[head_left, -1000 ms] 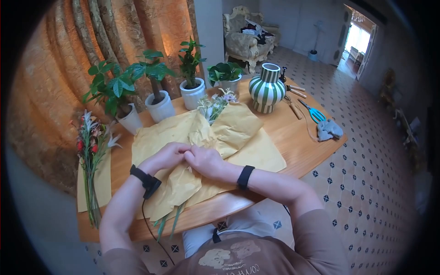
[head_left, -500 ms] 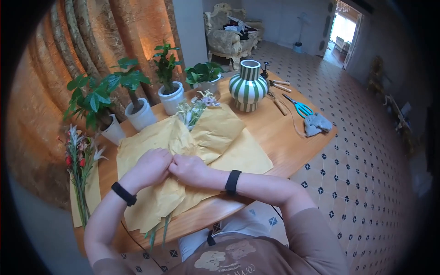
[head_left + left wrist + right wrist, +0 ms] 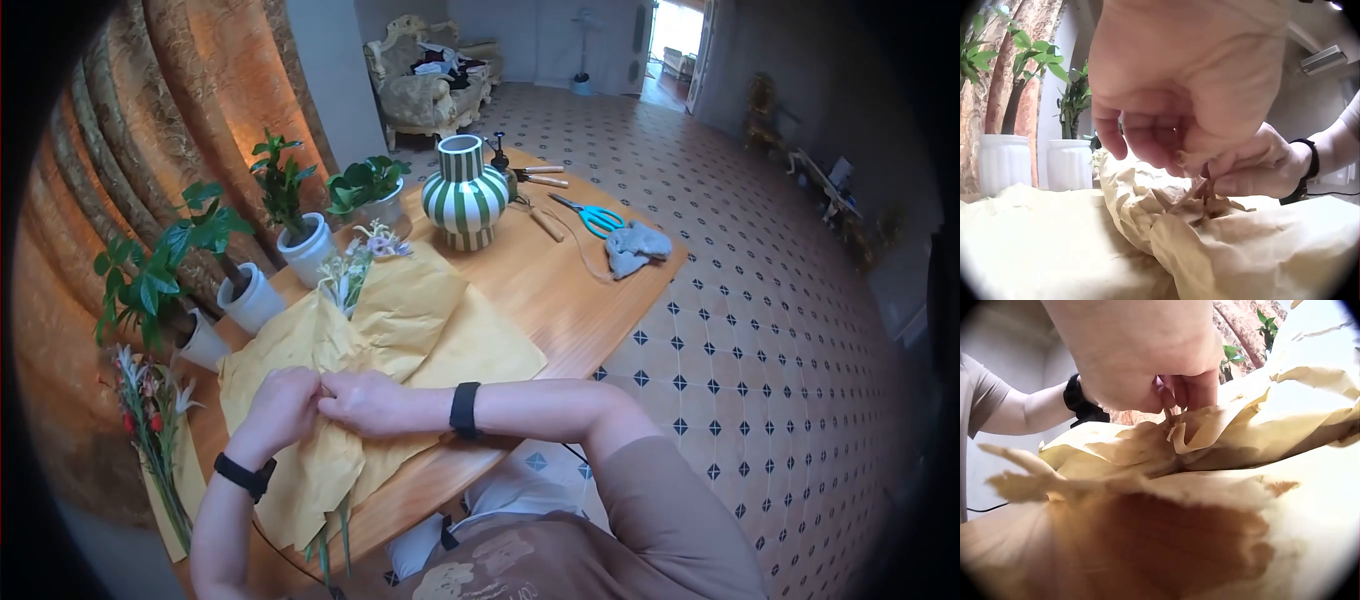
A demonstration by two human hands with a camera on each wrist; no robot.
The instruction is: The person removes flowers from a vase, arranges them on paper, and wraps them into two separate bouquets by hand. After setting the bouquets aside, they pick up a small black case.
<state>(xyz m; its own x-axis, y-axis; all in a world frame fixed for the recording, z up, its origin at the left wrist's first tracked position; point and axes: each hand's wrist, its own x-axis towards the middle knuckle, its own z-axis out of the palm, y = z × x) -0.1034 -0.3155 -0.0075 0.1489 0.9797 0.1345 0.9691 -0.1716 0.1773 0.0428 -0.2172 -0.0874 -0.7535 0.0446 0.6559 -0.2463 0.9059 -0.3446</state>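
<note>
A bouquet wrapped in yellow-tan paper [image 3: 395,310] lies on the table, white and lilac flowers [image 3: 345,280] showing at its top and green stems [image 3: 345,540] below. The paper is bunched at its waist, where both hands meet. With curled fingers, my left hand [image 3: 285,405] pinches a thin tan string [image 3: 1186,197] at the gathers. My right hand [image 3: 375,403] presses close against it from the right, thumb and fingers pinching at the same string [image 3: 1169,415]. Knuckles and paper folds hide most of the string.
Potted plants [image 3: 250,300] line the table's far left. A green-striped vase [image 3: 465,200] stands at the back, with teal scissors [image 3: 600,220], a wooden-handled tool [image 3: 547,224] and a grey cloth [image 3: 637,248] to its right. More flowers [image 3: 155,430] lie at the left edge.
The head view has swung right, so the table sits further left in it. Both hands stay together at the paper's waist, with the left hand's knuckles turned a little.
</note>
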